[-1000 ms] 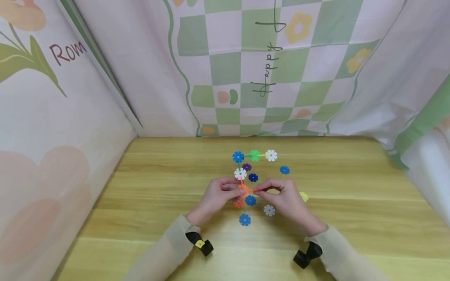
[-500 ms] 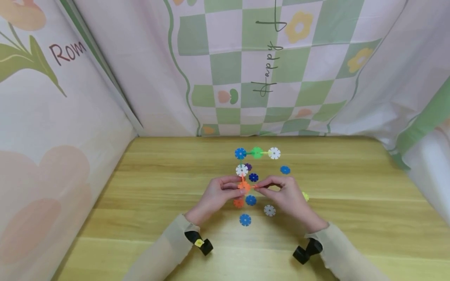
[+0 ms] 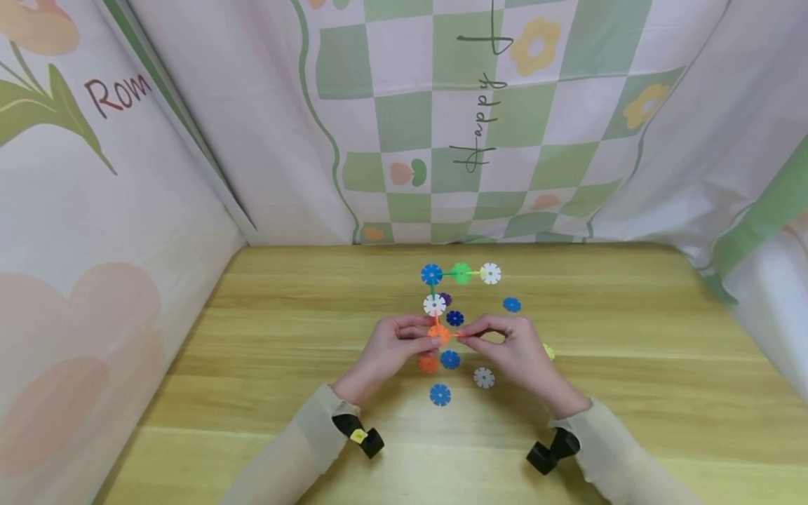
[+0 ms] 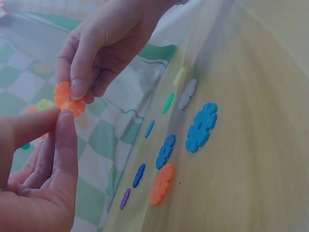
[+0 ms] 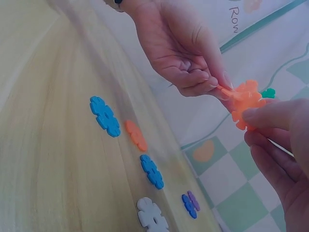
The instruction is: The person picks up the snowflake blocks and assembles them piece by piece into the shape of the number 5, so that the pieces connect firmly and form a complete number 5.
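In the head view my left hand pinches an orange snowflake disc at the near end of a joined chain. From there the chain runs up through a white disc to a blue disc, then right through a green disc to another white disc. Thin edge-on discs link these. Thumb and fingers of my right hand pinch a second orange disc, seen edge-on from the head. It meets the left hand's disc at the fingertips. The chain is held above the wooden table.
Loose discs lie on the table: two blue ones, an orange one, a grey-white one, a dark blue one. A green disc shows in the left wrist view. Patterned curtains stand behind and left.
The held chain has risen slightly up the head view, its far discs shifting a little. Both hands keep their pinch on the orange discs; the loose discs stay where they were.
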Motion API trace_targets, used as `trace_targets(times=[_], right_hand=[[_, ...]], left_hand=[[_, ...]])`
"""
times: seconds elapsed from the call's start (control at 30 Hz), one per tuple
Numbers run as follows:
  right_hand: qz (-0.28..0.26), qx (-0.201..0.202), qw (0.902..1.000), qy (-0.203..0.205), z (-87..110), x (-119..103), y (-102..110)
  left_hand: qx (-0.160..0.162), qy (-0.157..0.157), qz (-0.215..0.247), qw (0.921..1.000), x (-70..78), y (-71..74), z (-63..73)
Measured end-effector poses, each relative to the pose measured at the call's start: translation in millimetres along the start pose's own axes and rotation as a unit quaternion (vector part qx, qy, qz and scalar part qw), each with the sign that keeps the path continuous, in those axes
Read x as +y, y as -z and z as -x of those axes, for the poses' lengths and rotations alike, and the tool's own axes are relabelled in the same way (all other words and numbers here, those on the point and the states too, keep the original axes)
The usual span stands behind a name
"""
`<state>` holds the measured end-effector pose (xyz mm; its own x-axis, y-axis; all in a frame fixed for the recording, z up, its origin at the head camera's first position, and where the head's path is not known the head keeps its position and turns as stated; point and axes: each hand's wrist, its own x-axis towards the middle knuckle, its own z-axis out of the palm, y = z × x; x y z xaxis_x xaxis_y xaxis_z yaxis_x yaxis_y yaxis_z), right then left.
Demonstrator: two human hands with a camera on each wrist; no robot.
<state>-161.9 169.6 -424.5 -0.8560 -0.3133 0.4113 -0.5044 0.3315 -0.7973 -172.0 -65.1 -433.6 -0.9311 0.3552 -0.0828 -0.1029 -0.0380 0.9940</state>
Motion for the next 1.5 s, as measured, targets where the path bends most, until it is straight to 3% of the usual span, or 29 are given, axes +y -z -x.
trace_targets(times=[0.57,1.0,1.5], right_hand=[[0.032,-0.035,0.996,0.076,-4.3,4.1,3.4],[0.048,-0.054,0.9934,0.089,-5.0,5.1,1.7],[0.036,-0.038,0.9935,0.101,-5.7,-1.2,4.7]], left_hand=[[-0.014,0.003,-0.018,0.9997,-4.1,1.0,1.2],[-0.024,0.014,-0.004,0.9996,-9.7,0.1,0.5],[-0.014,0.022,0.015,0.9995,-6.2,0.9,1.1]])
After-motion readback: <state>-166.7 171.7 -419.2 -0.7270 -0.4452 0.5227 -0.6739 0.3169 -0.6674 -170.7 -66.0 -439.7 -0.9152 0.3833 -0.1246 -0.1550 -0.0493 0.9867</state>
